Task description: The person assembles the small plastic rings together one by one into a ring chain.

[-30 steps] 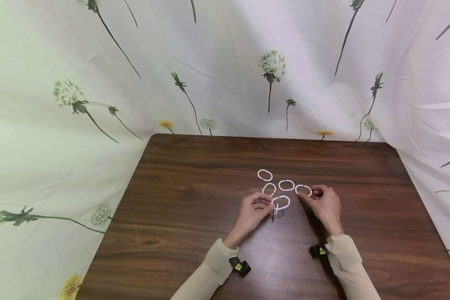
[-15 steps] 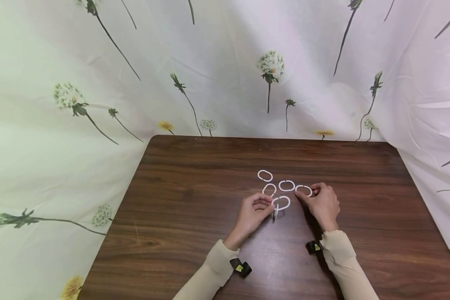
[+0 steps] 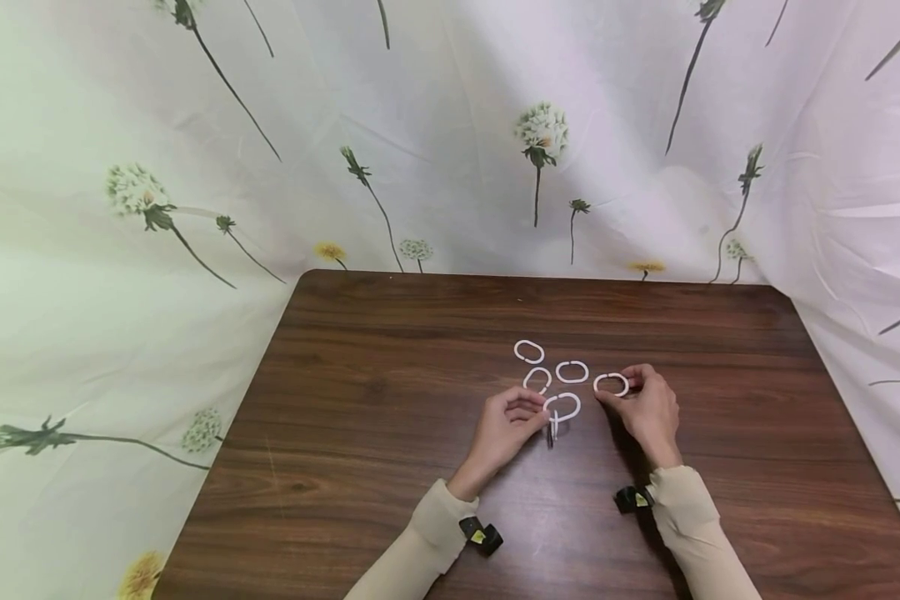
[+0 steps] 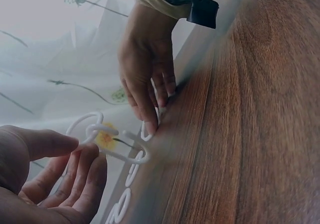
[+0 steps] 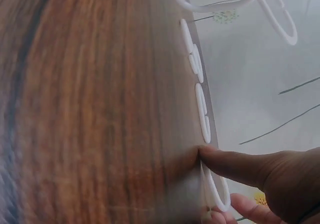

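My left hand (image 3: 504, 429) pinches two linked white plastic curtain rings between thumb and fingertips, above the table. One ring (image 3: 578, 403) lies out to the right; the other ring (image 3: 554, 427) hangs down from it. The left wrist view shows the pair of rings (image 4: 142, 157) looped through each other beyond my left fingertips, with a gap in the nearer loop. My right hand (image 3: 652, 417) has thumb and fingers on another white ring (image 3: 596, 386), at the tabletop. In the right wrist view that ring (image 5: 218, 194) is tilted up, between thumb and fingers.
Three loose oval rings lie on the brown wooden table (image 3: 390, 417): a far ring (image 3: 528, 341), a ring near my left fingers (image 3: 537, 368) and a ring between the hands (image 3: 572, 382). A flower-printed cloth (image 3: 457, 192) hangs behind the table.
The ring at my right hand has shifted slightly right, apart from the loose ring beside it. My left hand stays in place with the linked pair.
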Demonstrator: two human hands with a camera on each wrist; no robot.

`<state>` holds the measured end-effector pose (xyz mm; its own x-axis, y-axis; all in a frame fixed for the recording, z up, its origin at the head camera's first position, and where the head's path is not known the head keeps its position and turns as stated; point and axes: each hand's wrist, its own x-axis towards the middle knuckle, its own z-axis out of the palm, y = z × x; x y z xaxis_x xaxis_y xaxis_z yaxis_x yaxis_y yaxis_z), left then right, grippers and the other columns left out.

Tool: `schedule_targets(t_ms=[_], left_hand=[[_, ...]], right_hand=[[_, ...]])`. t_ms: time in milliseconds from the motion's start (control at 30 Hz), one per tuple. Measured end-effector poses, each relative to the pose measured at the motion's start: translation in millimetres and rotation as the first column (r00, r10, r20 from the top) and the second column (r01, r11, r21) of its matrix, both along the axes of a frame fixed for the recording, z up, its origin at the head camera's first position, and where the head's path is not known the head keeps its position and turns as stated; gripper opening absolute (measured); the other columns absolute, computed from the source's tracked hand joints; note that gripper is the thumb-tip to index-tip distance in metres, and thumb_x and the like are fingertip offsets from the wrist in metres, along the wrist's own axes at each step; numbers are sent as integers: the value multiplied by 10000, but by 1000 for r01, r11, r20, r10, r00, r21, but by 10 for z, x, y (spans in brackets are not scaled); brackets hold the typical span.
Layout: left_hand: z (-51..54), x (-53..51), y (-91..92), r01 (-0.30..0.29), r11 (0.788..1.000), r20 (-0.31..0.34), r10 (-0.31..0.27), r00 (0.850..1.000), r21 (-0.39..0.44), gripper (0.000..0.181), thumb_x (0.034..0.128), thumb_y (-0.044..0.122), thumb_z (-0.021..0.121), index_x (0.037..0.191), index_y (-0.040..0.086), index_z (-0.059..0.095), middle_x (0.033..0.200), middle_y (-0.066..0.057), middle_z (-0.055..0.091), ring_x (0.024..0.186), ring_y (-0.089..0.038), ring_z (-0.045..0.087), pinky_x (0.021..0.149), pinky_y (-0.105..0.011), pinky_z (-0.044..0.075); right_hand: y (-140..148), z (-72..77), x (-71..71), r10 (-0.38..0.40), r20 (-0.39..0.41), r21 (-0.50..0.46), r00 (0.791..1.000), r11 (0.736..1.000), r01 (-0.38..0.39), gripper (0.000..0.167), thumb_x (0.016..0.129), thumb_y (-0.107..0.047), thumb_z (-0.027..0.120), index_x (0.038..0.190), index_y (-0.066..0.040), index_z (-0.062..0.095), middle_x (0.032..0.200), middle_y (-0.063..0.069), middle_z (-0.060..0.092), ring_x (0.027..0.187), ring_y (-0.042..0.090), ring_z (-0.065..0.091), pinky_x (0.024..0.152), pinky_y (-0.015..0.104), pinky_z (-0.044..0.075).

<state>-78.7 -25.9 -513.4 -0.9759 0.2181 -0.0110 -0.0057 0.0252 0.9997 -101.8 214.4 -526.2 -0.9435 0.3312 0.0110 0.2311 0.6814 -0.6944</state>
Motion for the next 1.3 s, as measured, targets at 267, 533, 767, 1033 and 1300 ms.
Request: schedule_targets(t_ms=[267,533,767,1033,1300], left_hand=[[-10,4,11,1,1000,5,-1,1000,7,224,903,-17,760,1096,-111,697,1046,-330,724,914,-295,740,784,-147,585],[-3,8,16,13,1000,6,-13,1000,3,213,904,-11,762,1090,-98,704,1039,-323,727,925,-322,738,782,-152,584],[-13,-3,25,12,1000,6,-12,1000,4,211,905,-16,761,1090,-98,705,1042,-323,728,919,-316,739,778,-138,579],[11,2,14,-1,1000,14,1,1000,11,210,896,-34,760,1088,-99,707,1043,-330,724,923,-325,738,776,-138,577],[0,-4,6,1,1000,1,-1,1000,17,207,898,-25,763,1082,-101,705,1035,-331,722,915,-299,737,781,-143,582]], right_hand=[[43,-15,12,39,-46,-131,998,990,-45,466,811,-105,896,1184,-17,632,1013,206,743,640,-197,514,580,73,441],[48,7,34,58,-111,-198,992,977,-79,244,965,4,672,1207,17,647,1043,254,747,710,-71,605,604,79,531],[54,29,54,71,-130,-282,989,953,-106,247,974,-9,693,1203,32,611,1053,289,750,711,-34,678,580,130,556],[5,158,115,121,-206,-336,971,923,-186,243,987,-63,703,1205,40,670,1088,292,737,796,-129,641,694,107,578],[-60,273,149,150,-281,-300,948,925,-235,207,987,-64,706,1171,31,698,1052,249,757,792,-128,652,698,101,560]])
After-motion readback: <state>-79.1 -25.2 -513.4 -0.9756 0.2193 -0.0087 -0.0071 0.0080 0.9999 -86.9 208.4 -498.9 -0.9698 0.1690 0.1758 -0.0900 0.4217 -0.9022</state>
